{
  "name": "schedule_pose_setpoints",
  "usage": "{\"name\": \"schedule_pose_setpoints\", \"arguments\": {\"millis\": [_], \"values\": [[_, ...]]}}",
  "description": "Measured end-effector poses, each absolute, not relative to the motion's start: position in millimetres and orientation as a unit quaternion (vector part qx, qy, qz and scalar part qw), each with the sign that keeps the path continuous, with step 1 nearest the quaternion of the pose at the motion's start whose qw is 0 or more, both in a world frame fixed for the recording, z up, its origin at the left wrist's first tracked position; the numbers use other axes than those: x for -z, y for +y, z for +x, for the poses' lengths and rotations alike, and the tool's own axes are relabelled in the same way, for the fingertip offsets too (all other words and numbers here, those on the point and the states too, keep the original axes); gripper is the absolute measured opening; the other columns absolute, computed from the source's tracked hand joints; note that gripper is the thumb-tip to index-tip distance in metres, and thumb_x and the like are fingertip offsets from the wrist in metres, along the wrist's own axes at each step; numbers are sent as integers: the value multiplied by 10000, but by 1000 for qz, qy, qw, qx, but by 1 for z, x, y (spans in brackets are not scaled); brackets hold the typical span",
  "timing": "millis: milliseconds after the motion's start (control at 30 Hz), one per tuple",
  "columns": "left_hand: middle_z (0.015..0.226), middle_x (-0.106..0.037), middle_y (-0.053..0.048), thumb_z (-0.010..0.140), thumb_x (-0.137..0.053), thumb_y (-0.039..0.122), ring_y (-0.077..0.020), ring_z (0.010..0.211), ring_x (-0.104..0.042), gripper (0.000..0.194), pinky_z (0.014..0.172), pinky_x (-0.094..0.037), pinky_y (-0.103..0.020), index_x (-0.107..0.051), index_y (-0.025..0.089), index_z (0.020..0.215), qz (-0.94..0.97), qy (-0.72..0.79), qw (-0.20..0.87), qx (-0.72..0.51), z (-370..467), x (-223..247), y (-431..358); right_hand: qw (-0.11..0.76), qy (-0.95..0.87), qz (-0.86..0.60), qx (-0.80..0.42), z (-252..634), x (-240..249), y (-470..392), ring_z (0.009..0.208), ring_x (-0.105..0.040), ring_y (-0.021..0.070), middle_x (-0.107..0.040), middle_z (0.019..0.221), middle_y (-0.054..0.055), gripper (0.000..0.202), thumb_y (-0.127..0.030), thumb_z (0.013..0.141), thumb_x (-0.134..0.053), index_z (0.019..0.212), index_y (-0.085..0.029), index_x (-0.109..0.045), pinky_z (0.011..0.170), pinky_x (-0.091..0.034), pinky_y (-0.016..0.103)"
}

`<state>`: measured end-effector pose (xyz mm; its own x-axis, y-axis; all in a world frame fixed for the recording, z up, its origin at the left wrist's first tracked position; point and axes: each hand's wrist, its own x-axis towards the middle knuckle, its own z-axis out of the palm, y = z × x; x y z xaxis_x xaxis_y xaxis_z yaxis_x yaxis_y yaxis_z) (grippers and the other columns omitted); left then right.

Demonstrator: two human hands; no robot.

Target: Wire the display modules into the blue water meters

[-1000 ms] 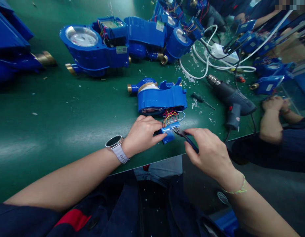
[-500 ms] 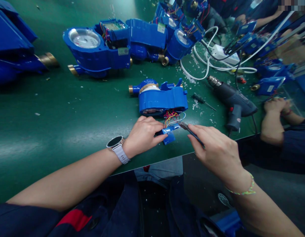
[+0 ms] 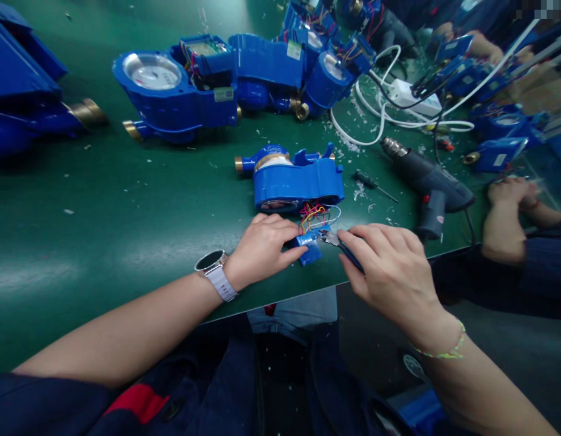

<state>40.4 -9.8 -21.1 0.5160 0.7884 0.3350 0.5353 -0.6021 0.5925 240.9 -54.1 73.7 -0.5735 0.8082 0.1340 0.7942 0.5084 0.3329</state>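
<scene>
A blue water meter (image 3: 298, 183) lies on its side on the green table, with brass pipe ends and thin coloured wires (image 3: 313, 213) coming out of its near side. The wires run to a small blue-wrapped part (image 3: 310, 240). My left hand (image 3: 269, 248) is closed on that part's left end, between thumb and fingers. In my right hand (image 3: 389, 266) is a pair of cutting pliers (image 3: 338, 240), held by the handles. Its jaws are at the blue part's right end, by the wires; whether they touch it I cannot tell.
A screwdriver (image 3: 375, 185) and a heat gun (image 3: 428, 181) lie to the right. More blue meters (image 3: 180, 91) stand along the back and left. A white power strip (image 3: 414, 99) with looping cable is at back right. Another person's hands (image 3: 512, 192) rest at the right edge.
My right hand has moved slightly left, bringing the pliers' jaws over the blue part's right end; the tool has turned so its jaws show more. The left hand keeps its hold.
</scene>
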Motion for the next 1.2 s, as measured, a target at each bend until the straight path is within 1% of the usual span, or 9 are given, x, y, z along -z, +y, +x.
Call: {"name": "schedule_pose_setpoints", "arguments": {"millis": [233, 433, 533, 633, 767, 833, 933, 1033, 1200], "values": [[959, -742, -36, 894, -609, 388, -213, 911, -639, 240, 800, -416, -355, -702, 181, 972, 845, 391, 218, -294, 40, 21, -9, 44, 875, 437, -204, 239, -76, -49, 850, -543, 218, -677, 961, 54, 225, -217, 912, -571, 1112, -155, -652, 706, -305, 353], [963, -742, -28, 901, -598, 389, -209, 913, -640, 236, 798, -408, -349, -700, 190, 978, 845, 388, 219, -296, 41, 22, -9, 10, 873, 457, -168, 244, -71, -50, 842, -559, 226, -678, 973, 65, 250, -211, 903, -583, 1130, -137, -657, 675, -355, 354], [967, -742, -27, 904, -593, 390, -211, 917, -639, 236, 803, -407, -347, -699, 189, 967, 845, 388, 221, -295, 40, 22, -9, -22, 870, 480, -108, 246, -67, -52, 864, -587, 227, -678, 990, 82, 257, -212, 917, -561, 1139, -125, -656, 703, -424, 352], [961, -742, -33, 903, -592, 392, -210, 914, -639, 234, 804, -409, -347, -700, 190, 951, 845, 387, 222, -295, 40, 22, -8, -82, 852, 518, -14, 252, -65, -51, 911, -624, 226, -686, 1016, 92, 252, -237, 924, -555, 1131, -140, -661, 784, -494, 363], [946, -741, -42, 907, -584, 389, -209, 907, -637, 240, 823, -413, -349, -703, 185, 948, 842, 389, 226, -298, 41, 22, -8, -164, 807, 560, 88, 266, -72, -49, 996, -650, 222, -688, 1101, 85, 271, -266, 905, -590, 1152, -176, -655, 879, -525, 380], [950, -737, -47, 907, -580, 380, -210, 910, -635, 241, 825, -414, -349, -703, 177, 953, 841, 392, 228, -297, 41, 22, -8, -163, 800, 563, 128, 272, -78, -50, 991, -658, 212, -687, 1114, 74, 274, -277, 902, -594, 1153, -182, -650, 875, -533, 359], [952, -734, -55, 900, -590, 372, -215, 912, -636, 242, 821, -415, -353, -700, 164, 956, 840, 396, 230, -292, 41, 21, -9, -111, 809, 549, 176, 274, -84, -58, 982, -660, 197, -683, 1111, 59, 267, -282, 916, -566, 1159, -190, -631, 834, -541, 325], [962, -736, -56, 886, -613, 365, -223, 920, -641, 234, 808, -418, -356, -698, 162, 965, 839, 398, 231, -289, 41, 21, -9, -75, 837, 519, 156, 267, -82, -66, 965, -647, 197, -675, 1087, 68, 281, -268, 923, -548, 1182, -170, -595, 814, -529, 331], [977, -745, -49, 891, -611, 361, -221, 917, -646, 223, 789, -422, -350, -703, 177, 977, 837, 397, 231, -297, 40, 21, -9, -60, 883, 465, 2, 250, -73, -63, 946, -594, 238, -652, 1058, 113, 281, -246, 906, -556, 1151, -120, -606, 806, -474, 379]]}}
